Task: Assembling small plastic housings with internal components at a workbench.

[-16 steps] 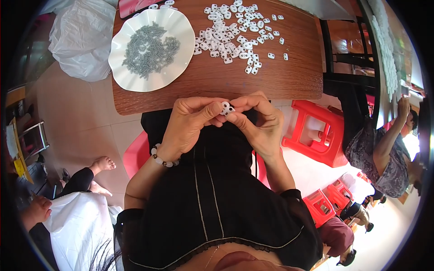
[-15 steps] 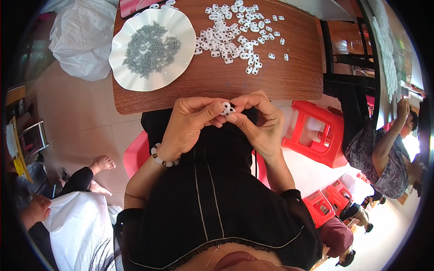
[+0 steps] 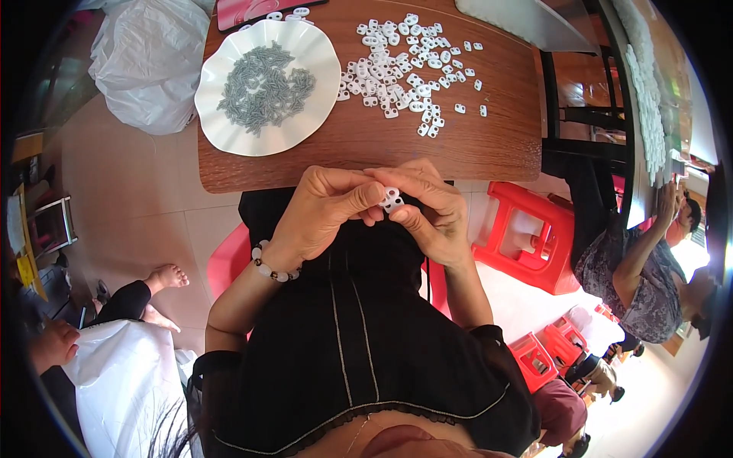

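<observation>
Item: small white plastic two-holed piece (image 3: 392,200), pinched between the fingertips of both hands, above the lap and just short of the near edge of the brown wooden table (image 3: 489,145).

Left hand (image 3: 324,210): fingers curled together, thumb and forefinger closed on the piece from the person's left; pale bead bracelet (image 3: 269,267) at the wrist.

Right hand (image 3: 431,210): closed on the same piece from the right, thumb beneath it. The hands touched at the fingertips; neither was nearer.

Axis: long side ran roughly upper left to lower right.

Beyond the hands: loose pile of like white pieces (image 3: 405,72) ahead and slightly right; white scalloped plate (image 3: 221,126) of small grey metal parts (image 3: 263,80) ahead left.
</observation>
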The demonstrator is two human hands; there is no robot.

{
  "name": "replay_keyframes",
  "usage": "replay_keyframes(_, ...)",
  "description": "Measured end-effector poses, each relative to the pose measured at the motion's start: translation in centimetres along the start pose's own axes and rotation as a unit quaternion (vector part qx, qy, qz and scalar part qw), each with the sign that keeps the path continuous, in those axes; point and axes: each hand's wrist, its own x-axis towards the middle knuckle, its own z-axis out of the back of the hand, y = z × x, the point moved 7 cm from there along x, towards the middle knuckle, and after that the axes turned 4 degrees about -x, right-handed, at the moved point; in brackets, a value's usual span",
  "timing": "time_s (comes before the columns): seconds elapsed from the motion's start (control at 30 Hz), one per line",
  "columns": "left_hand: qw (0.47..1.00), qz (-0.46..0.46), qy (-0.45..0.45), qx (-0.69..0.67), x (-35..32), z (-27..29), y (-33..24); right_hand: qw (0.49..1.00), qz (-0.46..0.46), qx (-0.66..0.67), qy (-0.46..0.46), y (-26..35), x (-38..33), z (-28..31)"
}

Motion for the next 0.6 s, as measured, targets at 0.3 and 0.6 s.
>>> replay_keyframes(0.3,0.998,-0.039,0.007,0.053,-0.2,-0.8,-0.7,1.0,0.015,-0.018,-0.021,0.6,-0.2,0.1)
replay_keyframes(0.6,0.993,-0.042,0.018,0.105,-0.6,-1.4,-1.0,0.999,0.024,-0.032,-0.03,0.9,-0.5,0.3)
